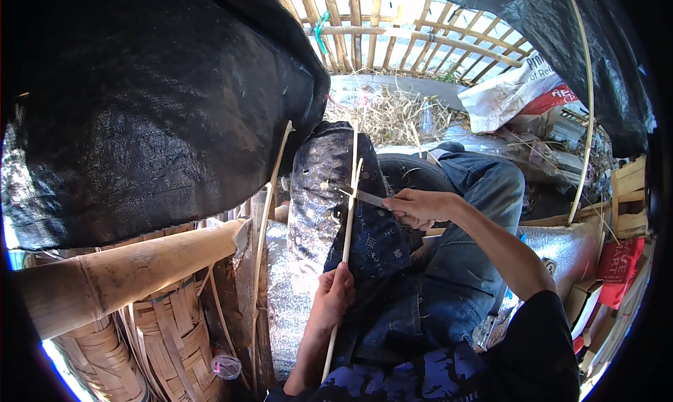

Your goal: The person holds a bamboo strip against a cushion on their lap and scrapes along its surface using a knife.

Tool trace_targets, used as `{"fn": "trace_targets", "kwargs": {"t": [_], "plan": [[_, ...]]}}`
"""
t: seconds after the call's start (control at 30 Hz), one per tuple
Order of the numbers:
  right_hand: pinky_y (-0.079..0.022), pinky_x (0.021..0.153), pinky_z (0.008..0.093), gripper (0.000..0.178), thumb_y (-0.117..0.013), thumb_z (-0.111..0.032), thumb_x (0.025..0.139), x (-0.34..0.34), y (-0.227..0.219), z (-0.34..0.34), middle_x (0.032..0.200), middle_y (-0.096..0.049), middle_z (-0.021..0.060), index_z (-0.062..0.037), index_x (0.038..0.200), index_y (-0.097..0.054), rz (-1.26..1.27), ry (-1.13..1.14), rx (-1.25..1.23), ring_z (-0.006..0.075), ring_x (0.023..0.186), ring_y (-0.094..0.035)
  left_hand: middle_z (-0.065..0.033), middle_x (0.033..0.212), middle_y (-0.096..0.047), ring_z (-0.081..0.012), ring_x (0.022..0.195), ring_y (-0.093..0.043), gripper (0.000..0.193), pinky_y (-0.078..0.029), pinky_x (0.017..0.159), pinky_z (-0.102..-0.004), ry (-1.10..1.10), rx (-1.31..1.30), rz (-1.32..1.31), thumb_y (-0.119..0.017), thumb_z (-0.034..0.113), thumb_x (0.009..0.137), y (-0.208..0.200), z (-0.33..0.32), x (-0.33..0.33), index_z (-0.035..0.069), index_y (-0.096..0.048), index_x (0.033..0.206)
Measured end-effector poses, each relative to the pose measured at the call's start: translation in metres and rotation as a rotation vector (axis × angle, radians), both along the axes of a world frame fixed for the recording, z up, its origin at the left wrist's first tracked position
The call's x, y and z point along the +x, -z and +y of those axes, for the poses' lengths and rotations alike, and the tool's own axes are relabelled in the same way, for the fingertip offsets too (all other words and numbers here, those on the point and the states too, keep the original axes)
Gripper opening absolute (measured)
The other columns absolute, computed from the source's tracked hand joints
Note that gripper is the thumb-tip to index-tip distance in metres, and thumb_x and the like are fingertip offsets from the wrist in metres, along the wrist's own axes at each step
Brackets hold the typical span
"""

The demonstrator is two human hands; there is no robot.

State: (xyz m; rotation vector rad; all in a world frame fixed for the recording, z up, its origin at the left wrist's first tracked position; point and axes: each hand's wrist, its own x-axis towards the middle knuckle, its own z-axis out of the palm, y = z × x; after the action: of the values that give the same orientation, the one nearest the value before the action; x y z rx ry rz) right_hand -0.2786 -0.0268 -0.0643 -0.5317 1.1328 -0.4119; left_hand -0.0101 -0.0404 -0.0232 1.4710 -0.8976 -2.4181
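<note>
My left hand [336, 294] is closed round a long, thin bamboo strip [348, 237] that runs from my lap up past my knee. In my right hand [418, 208] is a knife [370, 199], its blade laid across the strip well above my left hand. At the blade a sliver [359, 171] stands away from the strip. A dark patterned cloth [315, 174] covers my left leg under the strip. The rest of the knife's handle is hidden in my right fist.
A thick bamboo pole [140, 272] juts in at the left above woven bamboo baskets [172, 325]. Black plastic sheeting [161, 114] hangs over the upper left. Shavings [392, 114] lie beyond my legs, before a bamboo slat fence [378, 30]. A red bag [619, 270] is at the right.
</note>
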Motion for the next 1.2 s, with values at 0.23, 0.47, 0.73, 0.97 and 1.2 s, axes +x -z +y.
{"fn": "trace_targets", "kwargs": {"t": [0.23, 0.47, 0.73, 0.97, 1.2], "plan": [[-0.021, 0.037, 0.0267, 0.045, -0.038, -0.04, 0.098, 0.0, -0.003, 0.014, 0.05, -0.029, -0.0049, -0.0093, 0.065, -0.037, 0.099, -0.026, -0.054, 0.0073, 0.04, -0.025, 0.0094, 0.047, -0.032, -0.0018, 0.039, -0.029, 0.045, -0.02, 0.038, -0.0203, 0.148, -0.151, -0.071, -0.039, 0.039, 0.098, 0.007, 0.002, 0.002, 0.013, -0.041, 0.061], [-0.034, 0.045, 0.0345, 0.046, -0.041, -0.038, 0.097, 0.022, 0.041, 0.013, 0.052, -0.042, 0.0034, -0.0012, 0.072, -0.051, 0.682, 0.1, -0.749, 0.0149, 0.044, -0.04, 0.0084, 0.049, -0.033, -0.0021, 0.039, -0.029, 0.045, -0.02, 0.038, -0.0207, 0.113, -0.223, -0.084, -0.039, 0.038, 0.098, 0.009, 0.006, -0.007, 0.012, -0.042, 0.061], [-0.017, 0.036, 0.021, 0.039, -0.041, -0.046, 0.095, 0.02, -0.004, 0.004, 0.052, -0.03, -0.0075, -0.0115, 0.077, -0.044, -0.082, 0.206, 0.197, 0.0042, 0.041, -0.023, 0.0071, 0.048, -0.036, -0.0023, 0.04, -0.031, 0.045, -0.021, 0.039, -0.0209, 0.099, -0.235, -0.091, -0.04, 0.037, 0.098, 0.011, 0.007, -0.005, 0.012, -0.043, 0.06], [-0.027, 0.038, 0.031, 0.045, -0.044, -0.042, 0.095, 0.033, 0.008, 0.021, 0.049, -0.039, 0.0034, -0.004, 0.071, -0.046, 0.285, 0.242, -0.361, 0.0114, 0.039, -0.034, 0.006, 0.048, -0.038, -0.0025, 0.041, -0.032, 0.046, -0.022, 0.039, -0.0208, 0.105, -0.232, -0.088, -0.041, 0.037, 0.098, 0.009, 0.003, -0.002, 0.011, -0.045, 0.06], [-0.038, 0.05, 0.0405, 0.052, -0.042, -0.039, 0.096, 0.032, -0.002, 0.022, 0.051, -0.046, 0.0173, 0.0046, 0.071, -0.053, 0.615, 0.041, -0.52, 0.0244, 0.045, -0.044, 0.0058, 0.049, -0.039, -0.0026, 0.042, -0.033, 0.046, -0.023, 0.04, -0.0208, 0.183, -0.321, -0.162, -0.042, 0.037, 0.098, 0.004, 0.0, -0.003, 0.009, -0.045, 0.061]]}}
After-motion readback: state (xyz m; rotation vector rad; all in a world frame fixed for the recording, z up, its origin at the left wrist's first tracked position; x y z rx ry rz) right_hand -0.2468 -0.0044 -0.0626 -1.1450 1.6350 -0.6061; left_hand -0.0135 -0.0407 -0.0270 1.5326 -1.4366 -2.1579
